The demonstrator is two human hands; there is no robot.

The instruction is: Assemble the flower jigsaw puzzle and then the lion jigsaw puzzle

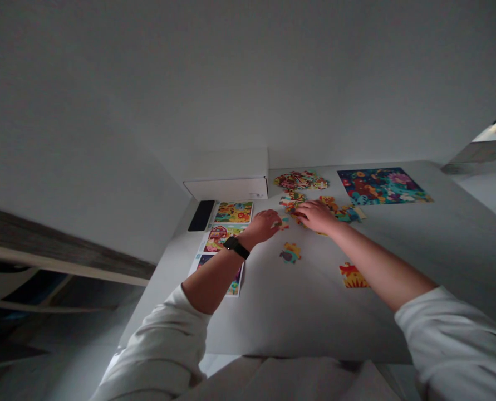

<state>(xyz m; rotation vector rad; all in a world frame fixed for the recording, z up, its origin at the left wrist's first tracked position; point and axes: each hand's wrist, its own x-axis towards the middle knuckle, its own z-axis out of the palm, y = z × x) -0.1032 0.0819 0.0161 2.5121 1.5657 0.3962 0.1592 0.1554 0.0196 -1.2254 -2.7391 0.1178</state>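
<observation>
The left hand (pixel 266 224) lies low on the table (pixel 418 250) with its fingers bent down, and a small puzzle piece (pixel 281 223) sits right at its fingertips; it is too small to tell if the fingers pinch it or only touch it. A black watch (pixel 236 247) goes around that wrist. The right hand (pixel 317 215) lies flat just beside the left one, palm down and fingers spread a little, pressing on a loose bunch of pieces (pixel 291 201). It holds nothing that can be seen. More joined pieces (pixel 348 213) peek out just past the right hand. A blue and yellow piece (pixel 290 253) lies alone on the table, near the left wrist. A red and yellow piece (pixel 353 276) lies by the right arm. Farther back there is a round pile (pixel 300 180) of pieces, and next to it a done puzzle (pixel 381 186) in dark blue. To the left of the left hand, a sheet of pictures (pixel 226 236) lies flat, partly under the arm. A black phone (pixel 201 215) lies beside the top of that sheet. A white box (pixel 230 181) stands against the wall behind them. Both arms wear white sleeves (pixel 460 340) pushed up.
</observation>
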